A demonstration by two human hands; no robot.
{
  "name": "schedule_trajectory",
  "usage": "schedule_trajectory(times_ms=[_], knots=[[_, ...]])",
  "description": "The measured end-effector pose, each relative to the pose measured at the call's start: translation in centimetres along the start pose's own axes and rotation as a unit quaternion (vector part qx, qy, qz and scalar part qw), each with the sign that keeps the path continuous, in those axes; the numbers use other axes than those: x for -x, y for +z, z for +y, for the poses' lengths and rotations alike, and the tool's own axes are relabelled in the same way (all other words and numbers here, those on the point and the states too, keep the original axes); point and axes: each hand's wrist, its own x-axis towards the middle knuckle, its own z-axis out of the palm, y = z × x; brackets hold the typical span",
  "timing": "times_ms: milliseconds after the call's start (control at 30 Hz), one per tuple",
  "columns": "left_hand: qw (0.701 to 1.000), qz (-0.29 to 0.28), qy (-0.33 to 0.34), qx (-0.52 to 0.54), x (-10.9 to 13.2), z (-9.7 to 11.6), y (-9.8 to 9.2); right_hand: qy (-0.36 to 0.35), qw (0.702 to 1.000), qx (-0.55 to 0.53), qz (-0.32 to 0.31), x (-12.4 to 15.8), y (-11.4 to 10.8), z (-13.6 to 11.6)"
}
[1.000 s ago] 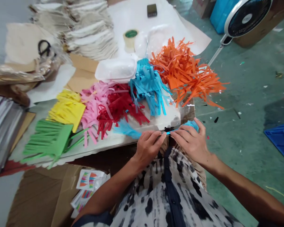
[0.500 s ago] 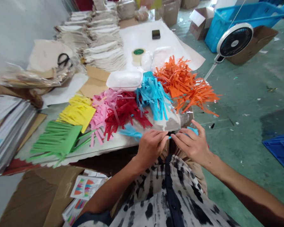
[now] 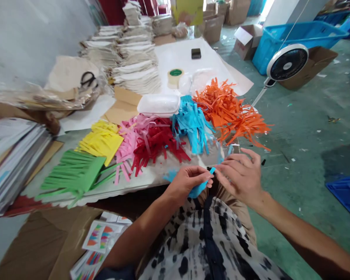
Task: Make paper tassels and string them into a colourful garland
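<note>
My left hand (image 3: 189, 179) is closed on a blue paper tassel (image 3: 197, 190) over my lap, just off the table's front edge. A short blue end sticks up between its fingers and my right hand (image 3: 242, 175). My right hand's fingers are bent and touch or nearly touch that end; what they grip is hidden. On the table (image 3: 105, 197) lie fringed paper bundles: green (image 3: 76, 171), yellow (image 3: 100, 142), pink (image 3: 128, 140), red (image 3: 160, 142), blue (image 3: 192, 124) and orange (image 3: 221, 105).
Behind the bundles are a clear plastic box (image 3: 159, 105), a tape roll (image 3: 175, 77) and stacked pale sheets (image 3: 137, 74). Scissors (image 3: 89, 79) lie at the left. A fan (image 3: 287, 64) stands right of the table, near a blue crate (image 3: 303, 35).
The view has shifted slightly. My left hand has turned and lowered a little, with the blue tassel now hanging below it. The fingers of my right hand have drawn together and moved slightly.
</note>
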Motion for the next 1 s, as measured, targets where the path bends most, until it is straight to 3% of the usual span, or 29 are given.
schedule_trajectory(times_ms=[67,200,333,500,633,800,900,1000], knots=[[1.000,0.020,0.017,0.007,0.0,-0.4,0.2,0.113,0.985,-0.132,-0.004,-0.8,0.4,-0.5],[0.991,0.084,0.098,-0.033,-0.3,0.1,0.7,0.277,0.890,-0.361,-0.019,-2.3,1.4,-1.0],[0.961,0.146,0.196,-0.126,-0.3,1.5,0.6,0.300,0.869,-0.392,-0.025,-3.3,2.4,-0.9],[0.979,0.111,0.167,-0.030,0.0,2.0,0.1,0.275,0.863,-0.420,-0.063,-4.2,2.8,-0.5],[0.982,0.125,0.142,0.027,0.1,1.7,-0.5,0.228,0.880,-0.403,-0.106,-5.4,2.9,-0.7],[0.971,0.151,0.186,0.029,-0.3,2.5,-1.5,0.158,0.933,-0.318,-0.065,-8.0,3.6,-1.8],[0.954,0.186,0.231,0.035,-0.8,3.3,-2.6,0.124,0.948,-0.285,-0.063,-11.5,5.8,-0.7],[0.945,0.221,0.239,0.026,-0.9,3.9,-4.4,0.120,0.973,-0.169,-0.104,-17.2,10.1,2.1]])
